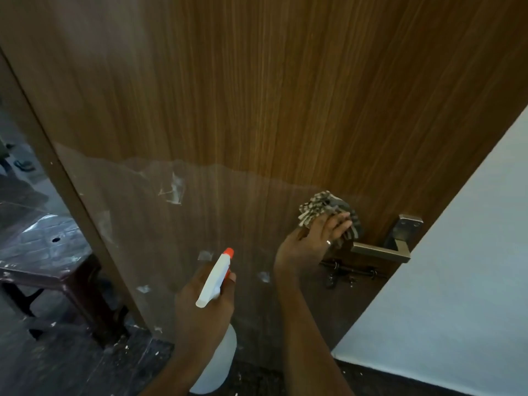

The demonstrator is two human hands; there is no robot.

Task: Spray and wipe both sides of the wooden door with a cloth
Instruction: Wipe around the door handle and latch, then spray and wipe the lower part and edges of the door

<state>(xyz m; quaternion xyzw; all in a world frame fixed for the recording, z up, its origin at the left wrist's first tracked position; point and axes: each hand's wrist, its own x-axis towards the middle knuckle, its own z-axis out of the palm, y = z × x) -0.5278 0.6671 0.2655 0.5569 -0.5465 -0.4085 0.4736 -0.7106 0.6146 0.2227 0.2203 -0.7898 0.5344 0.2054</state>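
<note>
Your right hand [311,247] presses a soft, bunched cloth [328,207] with straight fingers against the wooden door [257,95], at ten o'clock from its handle [380,251]. At six o'clock, your left hand [204,307] grips the spray bottle [214,278], probably light, by its neck.

The door [257,95] stands ahead. The wall [457,252] lies to its right, and a stool [51,252] stands left of its edge. The right hand [308,244] presses the cloth [323,207] on the door, just left of the handle [380,251]. The bolt [348,271] sits below the handle. The left hand [200,318] holds the bottle [213,284] before the door, lower left of the cloth.
</note>
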